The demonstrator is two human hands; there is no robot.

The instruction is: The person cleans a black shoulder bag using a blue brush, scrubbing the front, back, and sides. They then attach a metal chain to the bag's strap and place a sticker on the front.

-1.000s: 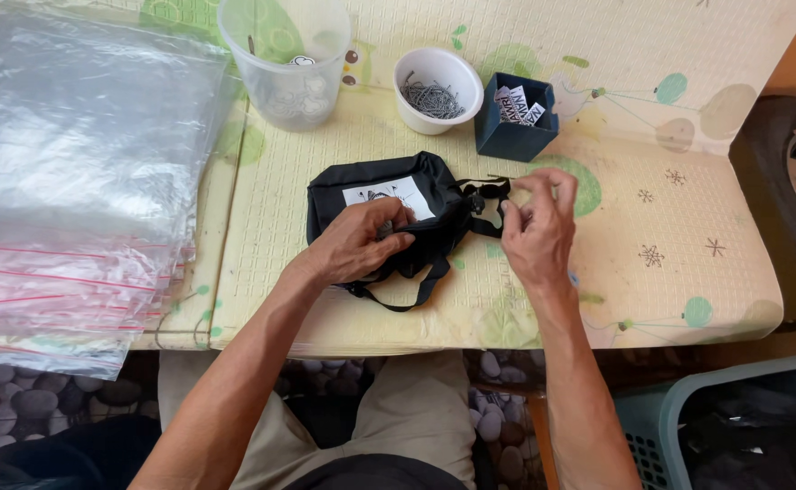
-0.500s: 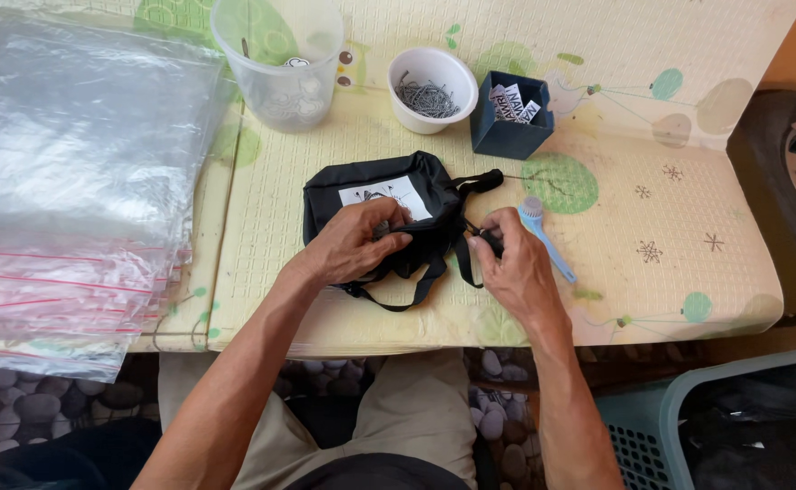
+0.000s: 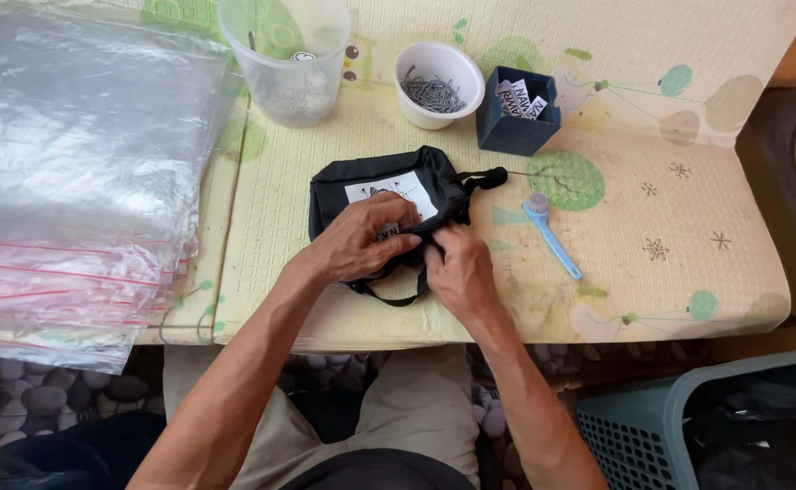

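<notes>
A stack of clear plastic bags (image 3: 71, 172) lies far left. Mid-mat, the left hand (image 3: 362, 240) pinches the black pouch (image 3: 384, 195) (white label up); the right hand (image 3: 460, 268) grips its lower edge. A blue brush (image 3: 550, 234) lies just right.

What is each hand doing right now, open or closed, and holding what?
Left hand: closed, fingers gripping the black bag.
Right hand: closed, pinching the same bag's front edge.
</notes>
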